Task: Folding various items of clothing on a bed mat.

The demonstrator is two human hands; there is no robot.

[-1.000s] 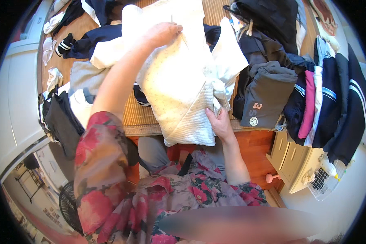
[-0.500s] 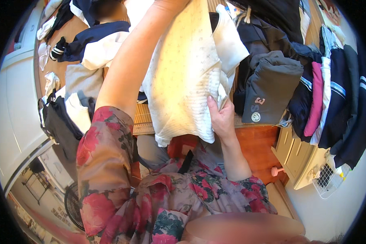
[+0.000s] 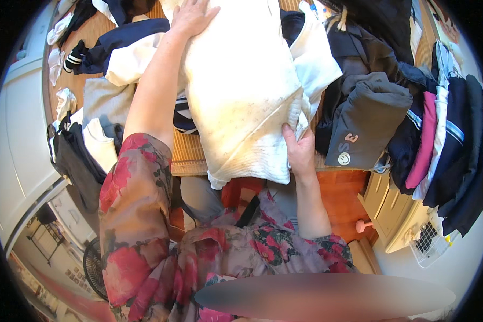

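A cream-white garment [image 3: 241,80] with a faint small print and a ribbed lower edge lies before me, its bottom overhanging the table's near edge. What kind of garment it is I cannot tell. My left hand [image 3: 193,19] rests flat on its far left part, fingers apart. At its lower right side my right hand [image 3: 301,153] pinches a folded edge, thumb on top and fingers beneath. Another white piece of clothing [image 3: 319,67] shows along its right side. A navy striped cloth [image 3: 184,115] peeks out at its left.
A folded dark grey garment [image 3: 367,115] lies on the slatted mat [image 3: 187,155] at the right. Beyond it, several folded clothes, one a pink garment [image 3: 424,139], hang over the edge. Grey trousers [image 3: 107,99] and a black garment [image 3: 78,155] lie left. A pale cabinet [image 3: 394,206] stands below right.
My left hand has come nearer from the far edge and now lies on the cloth. The garment's front has flattened and shifted slightly right, with my right hand still on its edge.
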